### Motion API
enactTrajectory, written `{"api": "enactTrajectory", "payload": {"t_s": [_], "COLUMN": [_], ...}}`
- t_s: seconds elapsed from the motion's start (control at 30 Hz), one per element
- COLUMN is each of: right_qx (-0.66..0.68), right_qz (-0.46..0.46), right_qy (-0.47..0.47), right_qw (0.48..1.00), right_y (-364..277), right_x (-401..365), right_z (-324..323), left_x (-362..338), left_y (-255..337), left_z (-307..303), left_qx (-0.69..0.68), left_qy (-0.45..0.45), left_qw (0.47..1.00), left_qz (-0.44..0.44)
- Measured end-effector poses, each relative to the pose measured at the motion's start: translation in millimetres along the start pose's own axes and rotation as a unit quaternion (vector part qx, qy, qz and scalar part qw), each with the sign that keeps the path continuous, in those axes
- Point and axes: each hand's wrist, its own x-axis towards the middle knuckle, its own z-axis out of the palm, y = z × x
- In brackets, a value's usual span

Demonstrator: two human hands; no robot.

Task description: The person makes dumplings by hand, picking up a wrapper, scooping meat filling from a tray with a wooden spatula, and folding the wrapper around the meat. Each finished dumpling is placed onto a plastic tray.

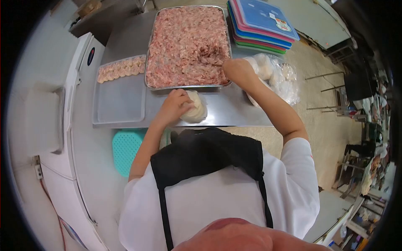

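Observation:
A large metal tray point(188, 46) full of minced meat stands on the steel table. My right hand point(238, 72) is closed at the tray's right edge, around what looks like a thin tool reaching into a hollow in the meat. Below the tray, my left hand point(176, 105) touches the left side of a stack of round pale wrappers point(194, 108), its fingers bent over them. To the left, a shallow plastic tray point(119, 102) holds rows of filled dumplings point(121, 69) along its far end.
Plastic bags with pale round contents point(276, 77) lie right of the meat tray. Coloured lids or trays point(264, 25) are stacked at the back right. A turquoise perforated basket point(127, 152) sits below the table's front edge point(234, 125). A white appliance point(86, 125) stands at the left.

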Motion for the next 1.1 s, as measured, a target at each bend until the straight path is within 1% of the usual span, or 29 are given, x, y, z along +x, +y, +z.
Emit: {"api": "enactTrajectory", "payload": {"t_s": [0.03,0.07,0.1,0.17,0.2,0.23,0.3,0.37,0.43,0.5,0.6,0.63,0.7,0.73,0.8,0.83,0.9,0.93,1.0,1.03,1.1], "right_qx": [-0.01,-0.014,-0.023,-0.045,-0.053,-0.034,0.003,0.011,0.021,0.034,-0.014,-0.029,-0.061,-0.049,-0.025,-0.009,0.02,0.032,0.057,0.072,0.102], "right_qz": [-0.004,-0.023,-0.006,0.028,0.018,0.017,0.017,-0.012,-0.027,-0.026,0.014,0.029,0.055,0.032,-0.014,0.006,0.049,0.072,0.115,0.128,0.156], "right_qy": [-0.013,0.031,0.018,-0.008,0.016,0.035,0.071,0.053,0.044,0.045,0.019,0.027,0.044,0.065,0.106,0.079,0.025,0.027,0.033,0.027,0.013], "right_qw": [1.0,0.999,1.0,0.999,0.998,0.999,0.997,0.998,0.998,0.998,1.0,0.999,0.996,0.996,0.994,0.997,0.998,0.997,0.991,0.989,0.982], "right_y": [-1.3,11.5,21.8,42.5,56.0,57.2,51.4,15.6,-2.2,-0.1,32.1,41.2,57.3,54.0,36.1,23.6,-5.1,-10.5,-22.4,-31.7,-48.5], "right_x": [0.7,1.3,4.5,15.2,20.4,23.4,27.9,28.8,18.2,9.9,8.8,10.9,21.7,25.6,34.3,37.7,36.6,33.1,25.7,22.2,14.8], "right_z": [-12.8,-18.6,-25.4,-37.3,-21.5,-7.2,18.2,35.4,31.0,10.2,-21.9,-19.2,-8.5,5.5,37.8,35.5,25.6,27.7,38.8,30.1,9.9], "left_x": [0.0,-0.1,-0.3,0.1,-0.4,-0.7,2.7,3.2,3.3,5.8,4.0,3.1,4.9,6.7,10.0,10.1,10.9,13.5,15.4,15.2,16.7], "left_y": [0.9,3.8,4.5,2.4,5.2,8.5,23.7,26.6,20.2,17.2,2.0,-1.5,5.1,6.8,3.7,1.7,-6.0,-9.0,-8.7,-8.8,-14.4], "left_z": [-1.0,-4.0,-6.2,-5.0,-4.9,-5.7,-6.0,-5.1,-4.6,-5.0,-7.5,-7.5,-14.7,-19.0,-22.2,-23.2,-25.3,-27.0,-30.3,-31.1,-26.8], "left_qx": [-0.019,-0.038,-0.056,-0.067,-0.069,-0.07,-0.022,0.007,0.016,-0.022,-0.102,-0.134,-0.194,-0.222,-0.213,-0.21,-0.271,-0.3,-0.264,-0.246,-0.165], "left_qy": [0.001,0.0,-0.002,-0.004,0.001,0.007,0.027,0.03,0.016,0.021,0.0,-0.009,0.006,0.014,0.048,0.063,0.044,0.035,0.026,0.022,-0.015], "left_qw": [1.0,0.999,0.997,0.996,0.996,0.995,0.998,0.998,0.998,0.996,0.988,0.983,0.97,0.963,0.969,0.971,0.958,0.951,0.962,0.967,0.986], "left_qz": [-0.019,-0.036,-0.051,-0.053,-0.059,-0.066,-0.059,-0.055,-0.054,-0.08,-0.114,-0.126,-0.146,-0.155,-0.116,-0.096,-0.08,-0.071,-0.064,-0.063,-0.015]}}
